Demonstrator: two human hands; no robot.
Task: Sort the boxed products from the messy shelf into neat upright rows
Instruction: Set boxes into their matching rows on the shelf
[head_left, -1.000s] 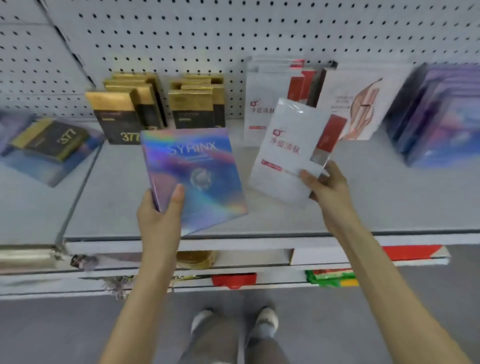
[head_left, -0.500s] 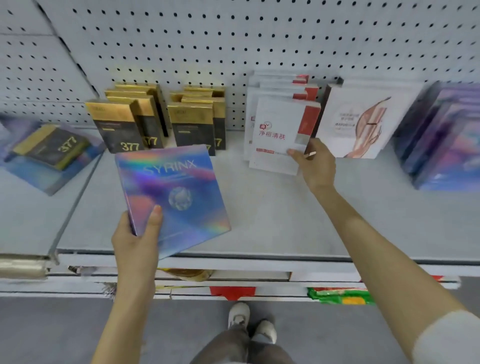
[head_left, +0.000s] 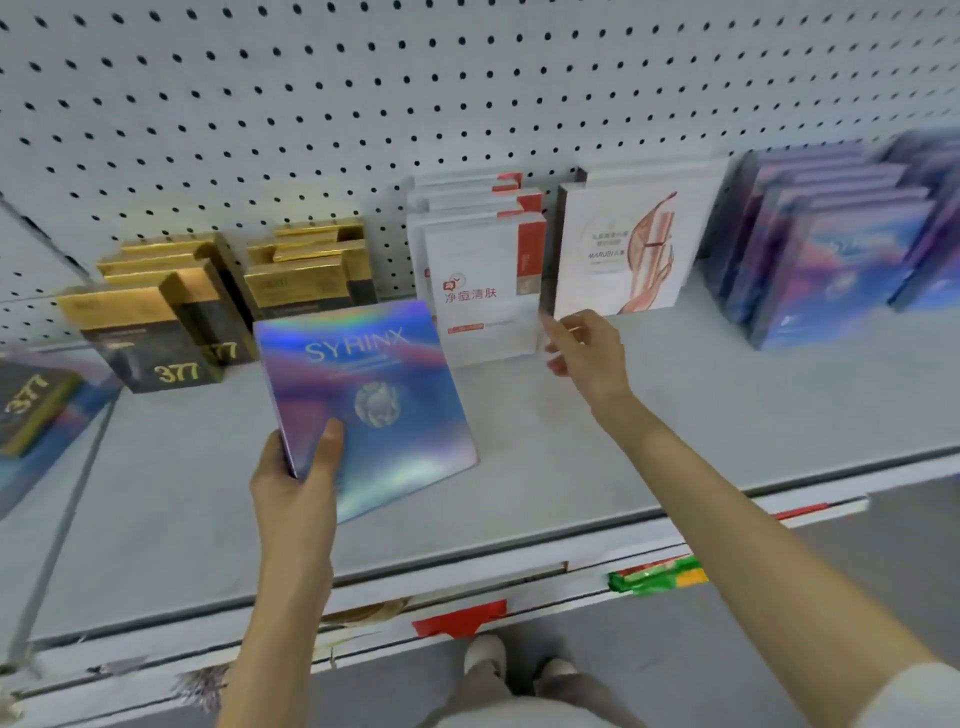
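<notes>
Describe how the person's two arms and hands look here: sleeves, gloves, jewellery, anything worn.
Both the left hand and the right hand are bare: no gloves, and no ring, watch or bracelet shows. The left forearm is uncovered to the frame's edge. A light, whitish sleeve begins on the right arm at the lower right corner.

Shows two bare forearms, ending in a bare left hand (head_left: 296, 483) at lower centre-left and a bare right hand (head_left: 587, 358) near mid-frame. Wears a pale, whitish sleeve (head_left: 914, 696) at the lower right corner, grey trousers (head_left: 519, 713) at bottom centre, and light-coloured shoes (head_left: 485, 657) just above them in the frame.
</notes>
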